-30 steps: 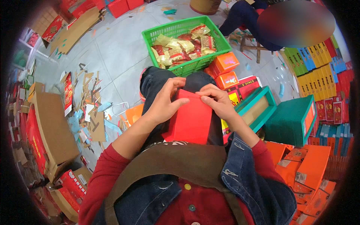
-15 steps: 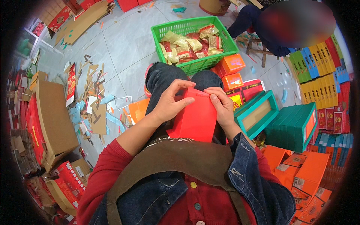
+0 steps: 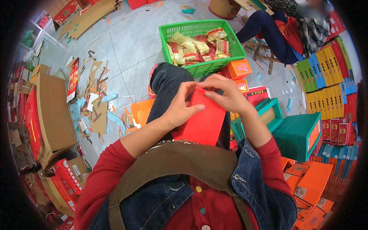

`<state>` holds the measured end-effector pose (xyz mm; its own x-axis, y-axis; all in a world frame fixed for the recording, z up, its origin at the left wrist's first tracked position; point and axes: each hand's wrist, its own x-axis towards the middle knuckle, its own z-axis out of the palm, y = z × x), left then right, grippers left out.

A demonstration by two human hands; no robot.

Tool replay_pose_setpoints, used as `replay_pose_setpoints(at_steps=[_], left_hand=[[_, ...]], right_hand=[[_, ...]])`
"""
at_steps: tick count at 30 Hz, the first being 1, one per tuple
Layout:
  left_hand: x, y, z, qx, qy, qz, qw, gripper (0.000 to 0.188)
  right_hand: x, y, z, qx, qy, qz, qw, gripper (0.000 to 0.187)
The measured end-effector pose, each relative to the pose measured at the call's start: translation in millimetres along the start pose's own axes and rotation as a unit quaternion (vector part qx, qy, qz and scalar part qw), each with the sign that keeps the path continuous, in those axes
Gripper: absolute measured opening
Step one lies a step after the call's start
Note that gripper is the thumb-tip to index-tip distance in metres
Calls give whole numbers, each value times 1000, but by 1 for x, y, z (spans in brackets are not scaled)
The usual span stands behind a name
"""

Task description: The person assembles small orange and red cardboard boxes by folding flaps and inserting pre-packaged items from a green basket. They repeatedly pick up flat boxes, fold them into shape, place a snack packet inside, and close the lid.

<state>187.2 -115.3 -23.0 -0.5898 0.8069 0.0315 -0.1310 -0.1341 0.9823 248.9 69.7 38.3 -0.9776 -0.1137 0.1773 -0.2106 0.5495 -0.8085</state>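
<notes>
Near the lap's (image 3: 166, 78) far edge, left grip (image 3: 179, 107) and right grip (image 3: 229, 94) are pinching the red box (image 3: 204, 122), sides looking formed, far end seemingly unfinished!

Box (image 3: 205, 122) over lap (image 3: 164, 97), packets (image 3: 201, 46) in crate (image 3: 211, 67) beyond, carton (image 3: 56, 119) left

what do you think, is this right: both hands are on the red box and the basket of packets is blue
Not quite: the head view shows the basket of packets is green, not blue. The left hand and right hand are indeed on the red box.
</notes>
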Motion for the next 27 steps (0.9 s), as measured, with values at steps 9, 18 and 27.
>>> replay_pose_setpoints(at_steps=[9,18,27], left_hand=[[0,-4,2,-63,-20,-9,998,71],[-6,-9,5,-11,-10,-72,997,56],[-9,-10,5,-16,-24,-45,999,59]], right_hand=[[44,23,-21,114,-218,35,969,17],[36,24,-24,236,-217,171,932,17],[32,27,-25,200,-236,112,944,16]])
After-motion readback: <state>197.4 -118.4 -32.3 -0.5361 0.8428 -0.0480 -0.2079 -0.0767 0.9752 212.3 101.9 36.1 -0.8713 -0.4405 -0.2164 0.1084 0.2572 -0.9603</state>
